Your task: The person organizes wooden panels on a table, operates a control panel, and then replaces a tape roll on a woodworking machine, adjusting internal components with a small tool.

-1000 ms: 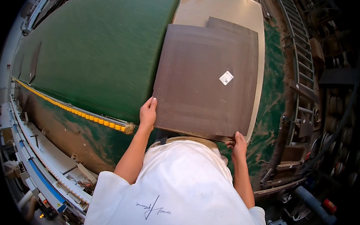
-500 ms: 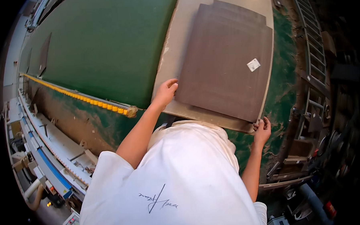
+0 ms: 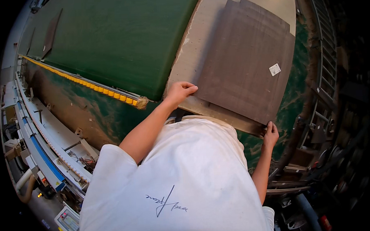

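Observation:
A stack of flat brown panels (image 3: 242,63) lies before me, a small white label (image 3: 275,70) stuck on the top one. Slightly offset edges show at the far end and along the near side. My left hand (image 3: 182,93) is closed, its thumb and fingers pinching the top panel's near left corner. At the near right corner, my right hand (image 3: 270,134) has its fingers closed on the panel's edge. Beneath the stack is a beige board (image 3: 190,49), its near edge close to my waist.
To the left runs a wide green conveyor belt (image 3: 119,40) edged by a row of yellow rollers (image 3: 95,87). Thin brown panels (image 3: 51,34) lie on its far left. White machinery (image 3: 49,138) with a control panel (image 3: 68,219) curves along the left; a metal roller frame (image 3: 327,47) stands at right.
The board and panels appear shifted to the right in view. My left hand's fingers have come onto the top panel's left corner; my right fingers now close on its right corner.

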Demonstrator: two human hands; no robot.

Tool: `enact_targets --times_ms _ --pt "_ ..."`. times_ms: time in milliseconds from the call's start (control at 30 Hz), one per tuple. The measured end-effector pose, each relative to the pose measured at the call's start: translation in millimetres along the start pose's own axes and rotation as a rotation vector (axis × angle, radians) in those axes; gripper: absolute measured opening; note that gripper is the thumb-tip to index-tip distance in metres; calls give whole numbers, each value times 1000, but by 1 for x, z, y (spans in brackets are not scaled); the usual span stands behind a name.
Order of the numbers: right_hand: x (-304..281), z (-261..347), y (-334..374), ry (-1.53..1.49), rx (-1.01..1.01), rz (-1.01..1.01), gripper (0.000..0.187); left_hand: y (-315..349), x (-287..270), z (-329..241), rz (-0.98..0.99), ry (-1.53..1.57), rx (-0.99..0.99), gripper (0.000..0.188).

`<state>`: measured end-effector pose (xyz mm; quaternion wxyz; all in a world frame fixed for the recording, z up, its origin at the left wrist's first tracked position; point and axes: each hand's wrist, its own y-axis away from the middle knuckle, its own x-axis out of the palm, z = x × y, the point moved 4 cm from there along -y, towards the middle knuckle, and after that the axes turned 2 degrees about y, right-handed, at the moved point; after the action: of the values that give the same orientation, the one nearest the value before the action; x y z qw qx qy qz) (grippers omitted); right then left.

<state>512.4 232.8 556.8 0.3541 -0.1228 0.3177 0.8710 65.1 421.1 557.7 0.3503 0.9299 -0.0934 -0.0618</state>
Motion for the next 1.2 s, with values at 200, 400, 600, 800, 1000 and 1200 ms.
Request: enact_targets --times_ms 200,400,600,800,1000,1200 --pt "-1 -2 -22 15 -21 -94 43 -6 22 11 60 12 88 33" --pt "-4 -23 -36 139 -130 -129 47 2 17 19 185 -72 192 44" --pt "-15 -35 -45 87 -80 -95 49 10 -9 32 293 -237 170 46" --pt "-20 10 -15 593 -171 -451 60 34 -62 2 -21 -158 146 34" --pt "26 44 -6 247 -258 -180 37 63 -160 -35 -470 -277 358 35" --pt "119 106 24 254 -550 54 33 91 -247 -30 -1177 -471 720 64"
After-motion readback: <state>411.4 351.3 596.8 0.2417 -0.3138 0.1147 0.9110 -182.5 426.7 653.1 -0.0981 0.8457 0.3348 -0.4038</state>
